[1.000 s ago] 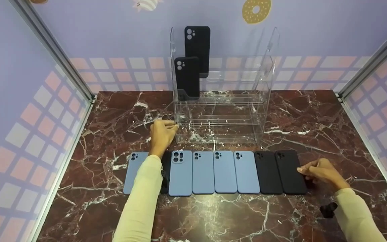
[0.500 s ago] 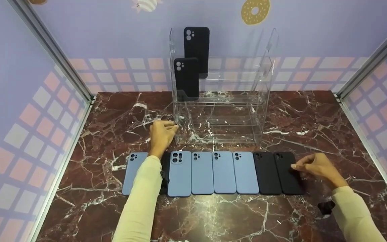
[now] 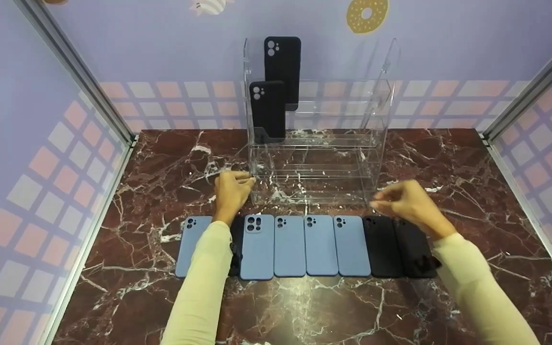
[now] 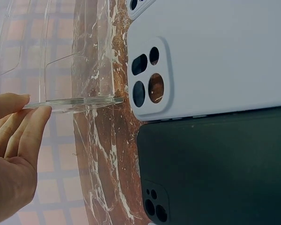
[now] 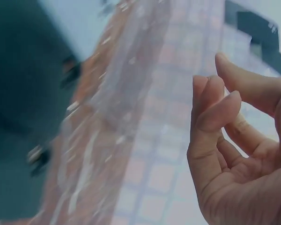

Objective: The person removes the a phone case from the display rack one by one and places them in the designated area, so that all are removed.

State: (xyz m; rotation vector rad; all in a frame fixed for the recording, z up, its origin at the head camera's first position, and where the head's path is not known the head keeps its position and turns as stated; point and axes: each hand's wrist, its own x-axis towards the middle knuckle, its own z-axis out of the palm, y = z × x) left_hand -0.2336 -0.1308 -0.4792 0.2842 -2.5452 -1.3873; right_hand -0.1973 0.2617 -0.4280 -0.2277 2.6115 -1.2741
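Note:
My left hand [image 3: 232, 192] pinches the left side panel of a clear acrylic display stand [image 4: 79, 101] between thumb and straight fingers. Two black phone cases stand in the stand's upper tiers: one at the top [image 3: 283, 67], the other lower and to the left [image 3: 267, 108]. Over the right end of the row of phone cases, my right hand [image 3: 408, 203] is near the stand's front right corner. Its fingers [image 5: 208, 115] are loosely bent, the thumb apart, with nothing between them. Below it lie two black phone cases [image 3: 384, 249], the rightmost partly covered by wrist and sleeve.
Blue phone cases [image 3: 321, 247] lie side by side on the red marbled table [image 3: 324, 311] in front of the stand. Another black case [image 4: 215, 159] lies under my left forearm. Purple walls [image 3: 199, 57] with tile patterns enclose the back and sides.
From beside the rightmost black case, my right hand has lifted and moved left and away from me, toward the stand's right corner. The left hand keeps its hold on the panel.

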